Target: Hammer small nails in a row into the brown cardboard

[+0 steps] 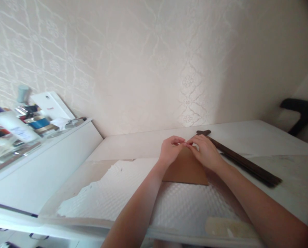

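Observation:
A flat brown piece that looks like cardboard (186, 170) lies on a white quilted-textured sheet (190, 203). My left hand (171, 150) is over its far left side, with thumb and fingers pinched together. From the right, my right hand (205, 150) meets it, also in a pinch. The fingertips of both hands nearly touch at the far end of the brown piece. Whatever is between them is too small to make out. Right of my right hand lies a bundle of long dark brown strips (247, 163), with a short dark piece (203, 132) at its far end.
The white table (133, 141) stands against a patterned wall. On the left, a higher white cabinet (52, 165) carries a white box (52, 106), a blue-banded roll (38, 122) and other clutter. A black curved chair part (300, 106) is at the far right.

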Available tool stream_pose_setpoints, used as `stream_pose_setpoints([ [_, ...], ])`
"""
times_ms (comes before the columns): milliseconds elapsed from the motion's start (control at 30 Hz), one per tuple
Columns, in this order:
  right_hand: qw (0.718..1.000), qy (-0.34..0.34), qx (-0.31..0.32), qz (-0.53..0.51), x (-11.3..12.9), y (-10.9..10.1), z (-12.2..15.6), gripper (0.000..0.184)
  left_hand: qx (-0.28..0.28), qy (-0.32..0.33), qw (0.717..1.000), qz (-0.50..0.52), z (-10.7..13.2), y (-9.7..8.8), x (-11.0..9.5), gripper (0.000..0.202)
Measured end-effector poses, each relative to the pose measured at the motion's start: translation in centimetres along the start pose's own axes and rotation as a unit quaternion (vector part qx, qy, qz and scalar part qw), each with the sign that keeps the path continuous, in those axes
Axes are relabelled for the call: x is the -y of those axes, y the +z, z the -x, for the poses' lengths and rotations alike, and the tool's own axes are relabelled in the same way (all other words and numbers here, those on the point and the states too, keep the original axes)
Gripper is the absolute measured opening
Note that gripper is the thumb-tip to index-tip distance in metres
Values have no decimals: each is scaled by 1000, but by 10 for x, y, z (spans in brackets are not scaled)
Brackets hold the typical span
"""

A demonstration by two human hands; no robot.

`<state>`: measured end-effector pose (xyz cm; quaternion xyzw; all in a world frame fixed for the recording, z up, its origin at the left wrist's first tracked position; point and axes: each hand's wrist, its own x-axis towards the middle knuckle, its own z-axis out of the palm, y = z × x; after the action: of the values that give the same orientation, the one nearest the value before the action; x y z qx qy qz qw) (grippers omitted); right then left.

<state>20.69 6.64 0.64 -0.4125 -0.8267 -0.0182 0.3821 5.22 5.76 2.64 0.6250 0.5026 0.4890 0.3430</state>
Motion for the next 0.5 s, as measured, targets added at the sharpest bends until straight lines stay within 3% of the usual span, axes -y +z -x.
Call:
stream_pose_setpoints([
  [100,1000,11,-2,6,-2,0,0,21,6,10,1000,-17,-3,-3,2,9],
  [200,998,44,-13,31,-7,-1,0,23,-2,12,995,-97,-5,-11,5,13],
  [500,994,71,5,84,-9,-7,1,22,56,4,953,-296,-4,-17,11,20],
])
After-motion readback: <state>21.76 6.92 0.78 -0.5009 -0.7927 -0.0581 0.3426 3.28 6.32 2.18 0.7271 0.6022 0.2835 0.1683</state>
